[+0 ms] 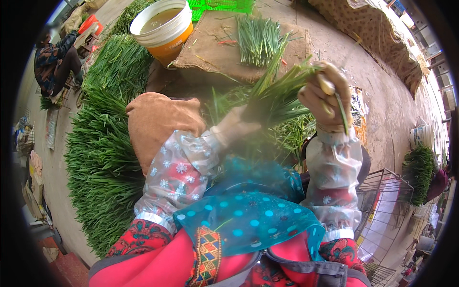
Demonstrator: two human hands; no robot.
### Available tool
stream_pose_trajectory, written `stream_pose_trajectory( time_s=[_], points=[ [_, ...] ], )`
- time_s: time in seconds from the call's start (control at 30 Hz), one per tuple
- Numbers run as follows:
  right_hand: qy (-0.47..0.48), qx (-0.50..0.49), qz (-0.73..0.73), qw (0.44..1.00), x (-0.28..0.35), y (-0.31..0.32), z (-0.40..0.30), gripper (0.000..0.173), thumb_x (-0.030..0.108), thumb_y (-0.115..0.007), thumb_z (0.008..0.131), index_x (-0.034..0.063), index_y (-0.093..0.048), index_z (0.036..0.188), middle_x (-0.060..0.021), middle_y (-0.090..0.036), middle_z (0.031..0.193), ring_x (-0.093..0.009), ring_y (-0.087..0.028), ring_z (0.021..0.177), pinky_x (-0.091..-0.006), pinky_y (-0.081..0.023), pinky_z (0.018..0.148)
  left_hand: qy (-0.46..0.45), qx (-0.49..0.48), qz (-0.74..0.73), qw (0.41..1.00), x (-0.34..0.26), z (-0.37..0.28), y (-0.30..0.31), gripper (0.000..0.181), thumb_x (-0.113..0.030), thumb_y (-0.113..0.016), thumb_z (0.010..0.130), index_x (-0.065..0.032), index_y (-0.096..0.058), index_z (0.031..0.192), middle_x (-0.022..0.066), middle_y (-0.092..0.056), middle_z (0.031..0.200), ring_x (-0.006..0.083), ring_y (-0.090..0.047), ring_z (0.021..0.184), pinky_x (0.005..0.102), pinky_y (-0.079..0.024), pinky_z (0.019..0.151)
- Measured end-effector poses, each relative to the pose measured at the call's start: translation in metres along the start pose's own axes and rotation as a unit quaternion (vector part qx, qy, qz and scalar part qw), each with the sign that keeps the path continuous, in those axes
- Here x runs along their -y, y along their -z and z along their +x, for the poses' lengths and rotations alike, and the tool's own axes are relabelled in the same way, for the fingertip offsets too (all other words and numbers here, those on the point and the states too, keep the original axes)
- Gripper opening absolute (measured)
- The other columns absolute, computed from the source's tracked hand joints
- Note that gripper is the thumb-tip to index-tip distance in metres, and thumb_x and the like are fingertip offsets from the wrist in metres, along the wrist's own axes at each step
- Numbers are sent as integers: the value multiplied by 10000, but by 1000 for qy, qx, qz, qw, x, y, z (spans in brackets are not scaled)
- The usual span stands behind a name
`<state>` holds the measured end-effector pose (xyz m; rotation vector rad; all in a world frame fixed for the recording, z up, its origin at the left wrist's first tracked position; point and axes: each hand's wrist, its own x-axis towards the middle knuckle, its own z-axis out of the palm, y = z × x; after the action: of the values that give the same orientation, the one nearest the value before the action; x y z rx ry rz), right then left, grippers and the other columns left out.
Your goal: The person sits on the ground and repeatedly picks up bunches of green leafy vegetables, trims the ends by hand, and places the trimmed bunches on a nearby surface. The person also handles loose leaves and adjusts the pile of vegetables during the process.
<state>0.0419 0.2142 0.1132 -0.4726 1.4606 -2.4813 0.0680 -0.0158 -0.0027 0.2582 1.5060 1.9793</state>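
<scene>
My left hand, in a thin pale glove, grips a bunch of long green leaves, probably garlic chives, in front of my lap. The bunch is blurred and fans up to the right. My right hand, also gloved, closes on leaf ends at the bunch's upper right. A loose green strand hangs from its fingers. Beyond the hands, a tidy bundle of chives lies on a burlap-covered surface. Loose leaf trimmings lie below the bunch, partly hidden by my hands.
A large heap of chives lines my left side. A bucket of murky water stands at the burlap's left corner, near a green plastic crate. To my right is a wire basket. Another person sits at the far left.
</scene>
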Motion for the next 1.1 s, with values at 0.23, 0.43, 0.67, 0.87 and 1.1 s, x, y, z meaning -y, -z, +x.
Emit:
stream_pose_trajectory(
  time_s=[0.23, 0.43, 0.67, 0.87, 1.1],
  points=[
    [24, -12, 220, 975, 59, 6, -51, 181, 172, -632, 824, 61, -569, 952, -25, -565, 713, -84, -552, 646, -236, -420, 553, -261, -201, 181, 927, 23, 14, 9, 337, -93, -613, 822, -25, -562, 1148, 105, -638, 1050, 182, -596, 964, 306, -472, 828],
    [-193, -86, -564, 798, -1, -14, -54, 374, 139, -674, 823, 34, -604, 1175, -70, -678, 863, -87, -599, 702, -248, -480, 614, -249, -266, 207, 908, 21, 15, 11, 346, -76, -619, 815, -17, -563, 1151, 134, -638, 1062, 207, -609, 974, 312, -466, 844],
    [127, -26, -604, 786, -19, -33, 9, 334, 22, -587, 835, 50, -614, 1167, -56, -586, 659, -72, -539, 559, -238, -457, 532, -239, -176, 148, 943, 19, 15, 3, 280, -11, -595, 848, -27, -569, 1126, 34, -601, 1023, 117, -555, 925, 254, -461, 772],
    [-28, -66, -399, 914, -46, -27, 13, 161, 1, -558, 835, 13, -634, 976, -51, -603, 672, -116, -555, 555, -256, -458, 534, -228, -236, 194, 924, 30, 24, 3, 337, -85, -624, 808, -23, -565, 1134, 94, -647, 1003, 190, -619, 916, 318, -484, 800],
    [192, 142, 225, 945, 48, -13, -24, 233, 179, -517, 926, -2, -609, 1041, -70, -619, 988, -65, -509, 598, -214, -430, 540, -284, -281, 279, 873, 26, 19, 10, 332, -153, -590, 821, -77, -552, 1141, 176, -621, 997, 339, -601, 923, 379, -479, 798]
  ],
)
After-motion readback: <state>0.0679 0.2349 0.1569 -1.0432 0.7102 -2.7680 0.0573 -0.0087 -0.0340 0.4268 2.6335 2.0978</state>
